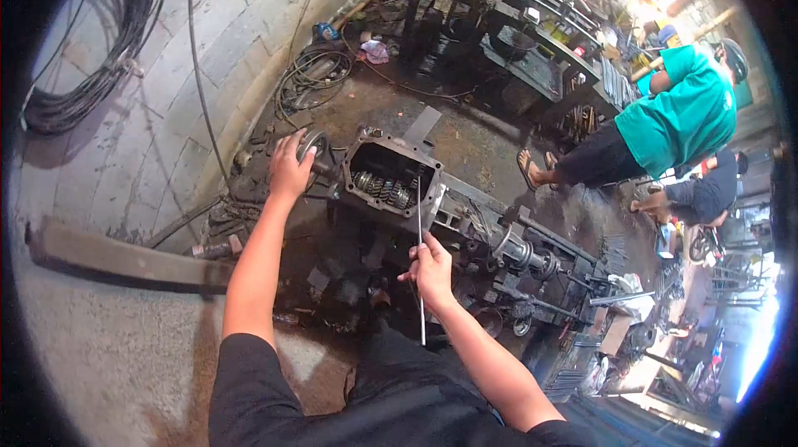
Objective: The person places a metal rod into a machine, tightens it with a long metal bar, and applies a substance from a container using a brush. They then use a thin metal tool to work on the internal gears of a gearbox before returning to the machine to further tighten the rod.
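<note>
A gearbox housing (366, 196) lies with its top side uncovered, its gears (384, 188) showing inside. My left hand (291, 164) is curled over a round metal flange (314, 148) at the left end of the gearbox, fingers on its rim. In my right hand (432, 268) is a thin metal rod (422, 322), held between thumb and fingers. The rod's upper end reaches into the right side of the housing opening, and its lower end points back toward my body.
A long metal machine bed (532, 256) with shafts extends right of the gearbox. Coiled hoses (312, 77) lie by the wall. A person in a green shirt (677, 115) stands at the right, another person (706, 189) beyond. A workbench (532, 65) stands at the back.
</note>
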`<state>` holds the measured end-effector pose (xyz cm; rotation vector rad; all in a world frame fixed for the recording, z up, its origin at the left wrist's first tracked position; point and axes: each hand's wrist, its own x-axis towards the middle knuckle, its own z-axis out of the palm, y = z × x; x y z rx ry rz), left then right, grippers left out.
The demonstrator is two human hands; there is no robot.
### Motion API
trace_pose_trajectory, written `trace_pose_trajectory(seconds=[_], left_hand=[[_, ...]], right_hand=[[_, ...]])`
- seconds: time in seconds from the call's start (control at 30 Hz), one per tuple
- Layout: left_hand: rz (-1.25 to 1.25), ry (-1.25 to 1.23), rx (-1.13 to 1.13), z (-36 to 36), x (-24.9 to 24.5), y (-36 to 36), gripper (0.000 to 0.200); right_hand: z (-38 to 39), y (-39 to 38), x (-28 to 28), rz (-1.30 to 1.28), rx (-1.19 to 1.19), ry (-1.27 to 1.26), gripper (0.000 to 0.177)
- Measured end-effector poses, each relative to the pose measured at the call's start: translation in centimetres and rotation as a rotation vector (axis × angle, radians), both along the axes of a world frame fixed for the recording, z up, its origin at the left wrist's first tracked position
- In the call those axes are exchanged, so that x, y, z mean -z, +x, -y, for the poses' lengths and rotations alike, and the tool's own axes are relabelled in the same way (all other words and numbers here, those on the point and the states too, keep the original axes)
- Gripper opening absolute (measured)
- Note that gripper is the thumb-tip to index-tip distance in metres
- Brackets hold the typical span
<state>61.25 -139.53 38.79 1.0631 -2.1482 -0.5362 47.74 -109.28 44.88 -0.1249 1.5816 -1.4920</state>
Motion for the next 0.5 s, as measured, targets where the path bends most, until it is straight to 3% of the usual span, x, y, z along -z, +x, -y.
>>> trace_pose_trajectory(seconds=[0.1,0.2,0.23,0.27,0.33,0.37,0.5], left_hand=[[0.267,-0.005,0.17,3.7,1.7,-1.6,0.057],[0.311,0.066,0.189,4.6,3.8,-3.2,0.059],[0.134,0.253,0.237,5.4,3.8,-3.0,0.063],[0.14,0.26,0.249,5.4,4.0,-2.9,0.063],[0.319,0.046,0.318,5.3,4.1,-2.7,0.065],[0.314,0.046,0.304,5.2,4.0,-2.7,0.064],[0.304,-0.086,0.301,3.5,3.7,-1.6,0.058]], right_hand=[[2.7,0.5,1.2,-0.087,0.135,0.097,0.043],[4.1,0.4,2.1,-0.074,0.092,0.15,0.042],[4.6,0.5,2.1,-0.076,0.123,0.144,0.043],[5.3,0.3,2.2,-0.07,0.134,0.153,0.043],[6.3,-0.4,2.8,-0.166,0.004,0.224,0.045],[6.5,-0.4,6.6,-0.285,-0.075,0.237,0.049],[5.7,-0.6,7.8,-0.499,-0.186,0.262,0.048]])
